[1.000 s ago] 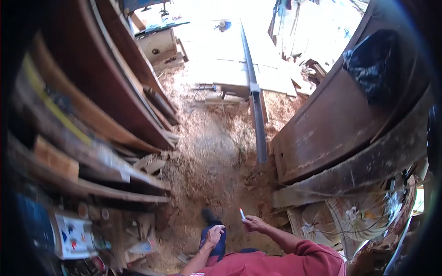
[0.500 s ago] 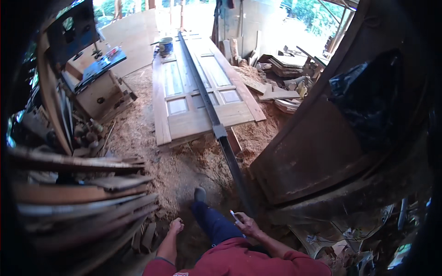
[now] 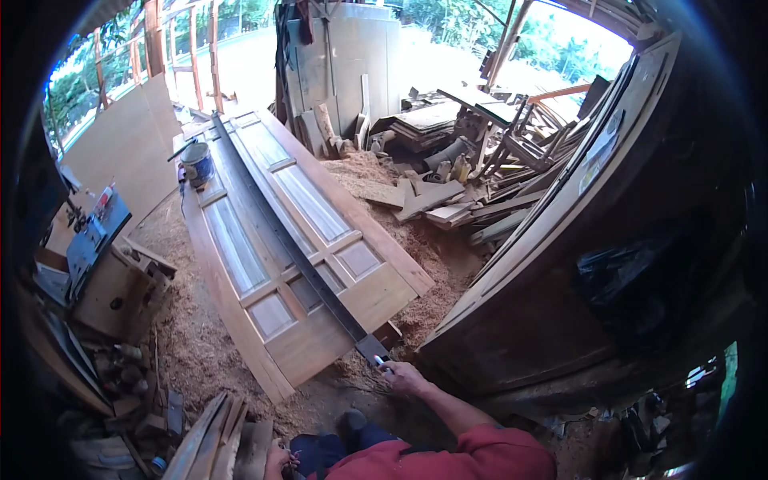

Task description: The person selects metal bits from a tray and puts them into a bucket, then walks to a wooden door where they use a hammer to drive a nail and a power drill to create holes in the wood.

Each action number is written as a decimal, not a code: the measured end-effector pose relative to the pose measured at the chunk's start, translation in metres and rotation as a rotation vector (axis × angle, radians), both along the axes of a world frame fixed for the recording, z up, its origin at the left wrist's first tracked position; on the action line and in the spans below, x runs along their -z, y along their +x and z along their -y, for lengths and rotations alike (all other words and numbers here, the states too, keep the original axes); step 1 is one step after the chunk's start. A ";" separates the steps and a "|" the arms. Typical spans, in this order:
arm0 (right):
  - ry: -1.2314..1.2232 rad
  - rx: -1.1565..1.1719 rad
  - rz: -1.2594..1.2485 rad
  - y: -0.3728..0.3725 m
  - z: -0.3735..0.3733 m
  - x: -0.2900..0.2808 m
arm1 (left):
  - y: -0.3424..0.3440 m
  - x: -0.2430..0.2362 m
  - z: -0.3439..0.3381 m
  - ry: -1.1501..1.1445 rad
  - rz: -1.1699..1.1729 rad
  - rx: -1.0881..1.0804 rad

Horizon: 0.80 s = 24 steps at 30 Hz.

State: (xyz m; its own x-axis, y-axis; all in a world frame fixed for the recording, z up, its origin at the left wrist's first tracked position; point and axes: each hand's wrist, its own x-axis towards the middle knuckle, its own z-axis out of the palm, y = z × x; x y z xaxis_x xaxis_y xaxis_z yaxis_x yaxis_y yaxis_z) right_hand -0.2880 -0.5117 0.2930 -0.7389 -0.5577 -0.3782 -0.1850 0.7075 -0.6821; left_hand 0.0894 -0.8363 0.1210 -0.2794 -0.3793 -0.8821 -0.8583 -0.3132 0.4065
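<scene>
A wooden panel door (image 3: 320,346) lies flat, with a long dark metal bar clamp (image 3: 284,254) running lengthwise across it. My right hand (image 3: 408,379) is at the clamp's near end block (image 3: 371,347). Its fingers pinch a slim white stick (image 3: 379,361) with a reddish tip; whether they also touch the block I cannot tell. Low in the picture, beside the dark blue trousers, my left hand (image 3: 278,459) is closed, and what it holds, if anything, is unclear. On the door's far left part stands a tin can (image 3: 197,165) with a stick across its top.
Loose boards (image 3: 210,440) lean at the lower left. A machine table (image 3: 98,240) stands at the left. Wood scraps (image 3: 432,198) are heaped beyond the door. Large upright panels (image 3: 552,232) rise on the right, with a black plastic bag (image 3: 632,280) against them. Shavings (image 3: 200,340) cover the floor.
I have come closer to the door, and the view has swung right. My right hand has reached forward to the clamp's near end, still holding the white stick. My left hand sits lower in view.
</scene>
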 end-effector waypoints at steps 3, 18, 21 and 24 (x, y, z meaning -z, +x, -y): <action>0.063 0.071 -0.066 -0.023 -0.005 0.029 | -0.056 -0.032 0.069 0.043 -0.099 0.018; 0.185 0.482 0.151 0.069 0.210 0.010 | -0.217 -0.023 0.379 -0.173 -0.142 0.656; 0.040 0.282 0.017 0.048 0.281 0.034 | -0.234 -0.003 0.448 -0.240 -0.130 0.630; 0.062 0.333 -0.103 0.024 0.321 0.017 | -0.240 -0.028 0.442 -0.716 -0.230 0.712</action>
